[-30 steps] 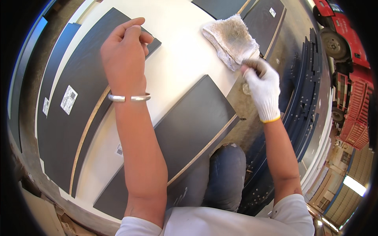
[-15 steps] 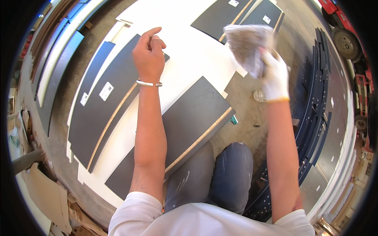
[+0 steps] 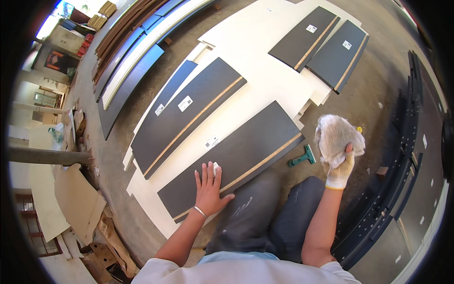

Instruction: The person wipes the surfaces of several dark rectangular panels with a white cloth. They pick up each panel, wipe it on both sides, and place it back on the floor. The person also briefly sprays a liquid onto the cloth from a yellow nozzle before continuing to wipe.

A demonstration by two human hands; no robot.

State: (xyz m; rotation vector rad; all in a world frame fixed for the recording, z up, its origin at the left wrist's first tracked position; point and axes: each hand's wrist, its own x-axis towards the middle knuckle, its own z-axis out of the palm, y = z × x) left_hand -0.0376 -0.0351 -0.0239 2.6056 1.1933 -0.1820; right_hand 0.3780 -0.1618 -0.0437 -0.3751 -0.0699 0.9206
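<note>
My left hand [image 3: 210, 191], bare with a bracelet at the wrist, lies with fingers spread on the near end of a dark grey panel [image 3: 250, 142]. By its fingertips is a small white scrap [image 3: 215, 168] that I cannot make out. A raw chipboard edge runs along the panel's side toward my knees. My gloved right hand [image 3: 339, 171] grips a bunched, dirty white rag [image 3: 336, 137], held right of the panel and off it. Between rag and panel, a green scraper [image 3: 302, 156] lies on the floor. Something small and yellow [image 3: 359, 129] shows behind the rag.
Beneath the dark panels is a large white board [image 3: 255, 85]. Another dark panel [image 3: 184, 118] lies to the left, and two more [image 3: 302, 40] lie at the far right. Dark strips with holes [image 3: 402, 156] are stacked on my right; cardboard [image 3: 80, 203] leans at left.
My left hand has come down from the air onto the near panel and spread its fingers. My right hand has lowered with the rag. The view has shifted left.
</note>
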